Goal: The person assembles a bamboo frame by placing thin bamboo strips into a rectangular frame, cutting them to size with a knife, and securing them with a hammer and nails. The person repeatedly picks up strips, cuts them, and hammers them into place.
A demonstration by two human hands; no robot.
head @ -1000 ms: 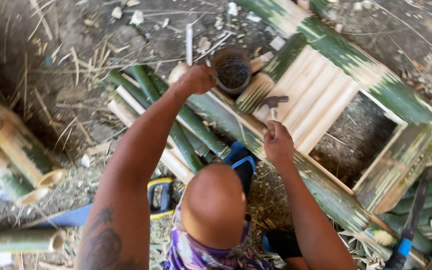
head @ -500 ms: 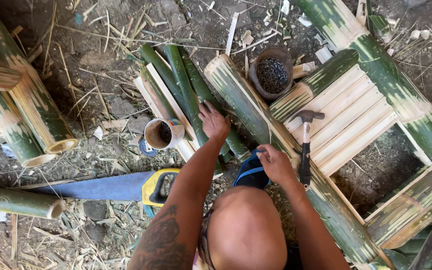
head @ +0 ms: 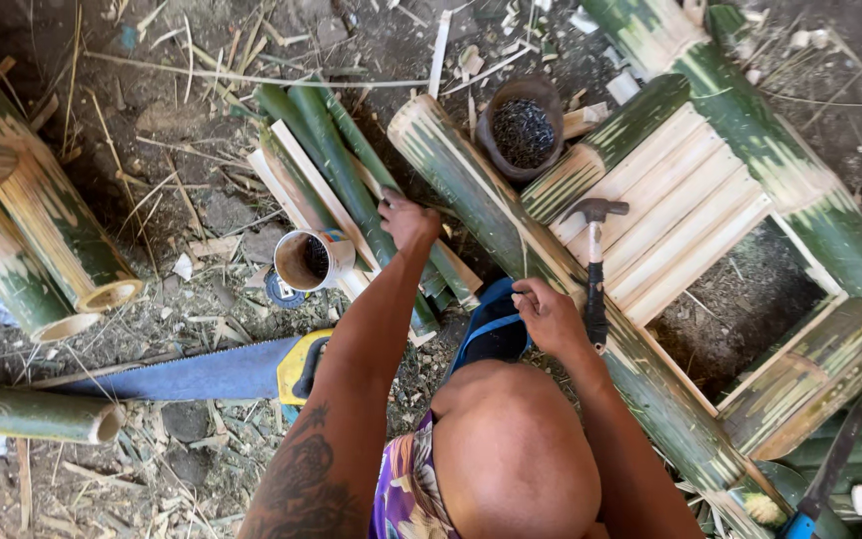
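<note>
Left hand (head: 408, 219) closed on split bamboo strips (head: 351, 190); right hand (head: 549, 315) loosely curled beside hammer (head: 596, 268), at 3 o'clock. Slats (head: 675, 215) partly laid in frame; gap unfilled.

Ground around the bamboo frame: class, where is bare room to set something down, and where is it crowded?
Bare dirt lies between the cut poles and the split strips. The slatted panel is mostly bare past the hammer. Crowded: around the cup, saw and both hands.
</note>
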